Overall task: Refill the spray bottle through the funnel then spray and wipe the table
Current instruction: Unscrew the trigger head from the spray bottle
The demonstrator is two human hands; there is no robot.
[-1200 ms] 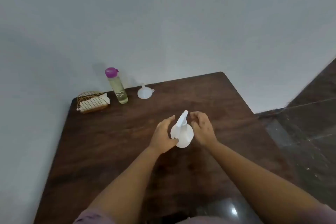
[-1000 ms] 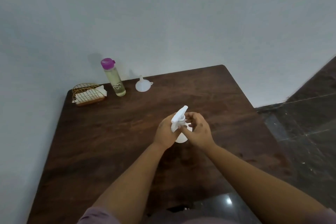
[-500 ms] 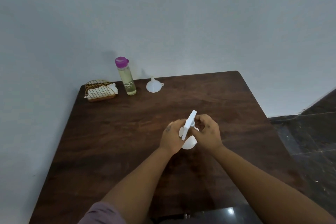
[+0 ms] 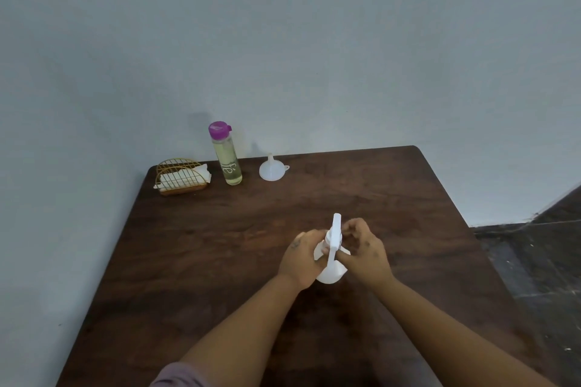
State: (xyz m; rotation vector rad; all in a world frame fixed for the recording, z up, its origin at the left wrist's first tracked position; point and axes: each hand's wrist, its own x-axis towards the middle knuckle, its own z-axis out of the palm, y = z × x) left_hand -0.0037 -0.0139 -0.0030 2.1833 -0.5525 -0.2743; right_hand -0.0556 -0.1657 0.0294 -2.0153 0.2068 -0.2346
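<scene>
pale liquid in purple-capped bottle (image 4: 227,158)

At the earliest picture both hands were only beside the white spray bottle (image 4: 330,273), with the fingers loose and apart from its top. Now the left hand (image 4: 301,258) grips the body of the bottle from the left side, and the right hand (image 4: 366,253) has closed its fingers around the neck, under the spray head (image 4: 335,231). The spray head has also turned: before, its nozzle pointed to the far left and leaned, now it stands more straight and points away to the far side. The two hands have come closer together, almost touching each other over the bottle.
</scene>
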